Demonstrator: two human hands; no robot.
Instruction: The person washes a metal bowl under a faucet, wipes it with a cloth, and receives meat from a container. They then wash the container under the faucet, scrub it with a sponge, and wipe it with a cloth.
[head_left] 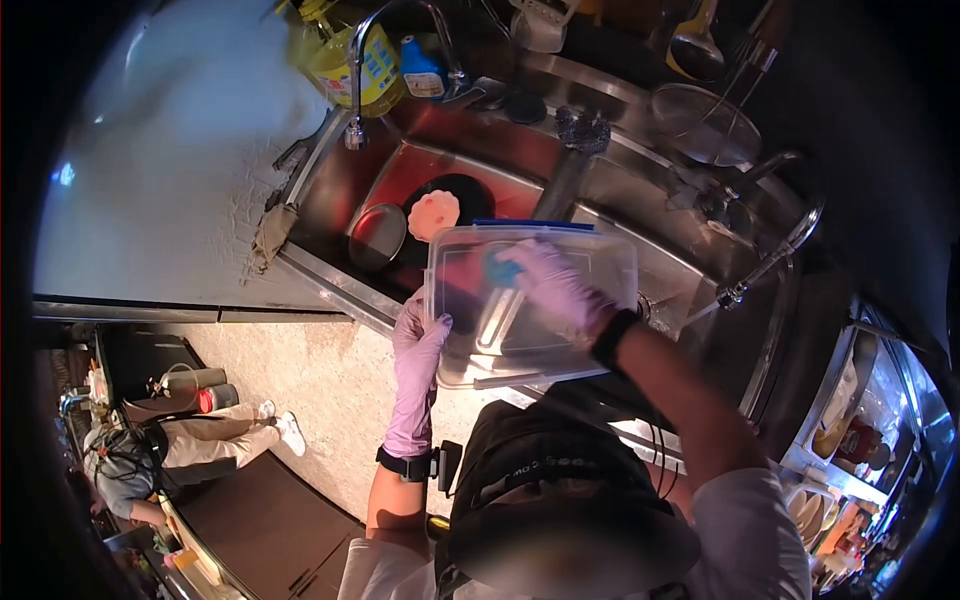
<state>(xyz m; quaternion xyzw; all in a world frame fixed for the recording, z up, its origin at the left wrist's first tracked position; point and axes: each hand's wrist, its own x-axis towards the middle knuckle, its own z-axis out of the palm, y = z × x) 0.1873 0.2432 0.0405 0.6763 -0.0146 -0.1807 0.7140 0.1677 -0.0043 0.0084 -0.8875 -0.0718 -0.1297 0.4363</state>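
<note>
A clear plastic food container (540,345) with a blue strip along its far edge is held over the double sink. My left hand (415,350), in a pale purple glove, grips its left side with the thumb on the rim. Inside the container, my right hand (555,285), gloved the same way, presses a blue-green scrubbing pad or cloth (498,268) against the plastic; its exact kind is blurred. Beyond the container, the left basin holds a pink scalloped dish (434,214), a black round pan (478,192) and a round metal dish (377,236).
Water runs from the right faucet (735,292); another faucet (355,132) arches over the left basin. A yellow detergent jug (375,75), a blue bottle (422,70), a scouring pad (583,130) and a strainer (707,125) line the back. Another person (190,450) stands at lower left.
</note>
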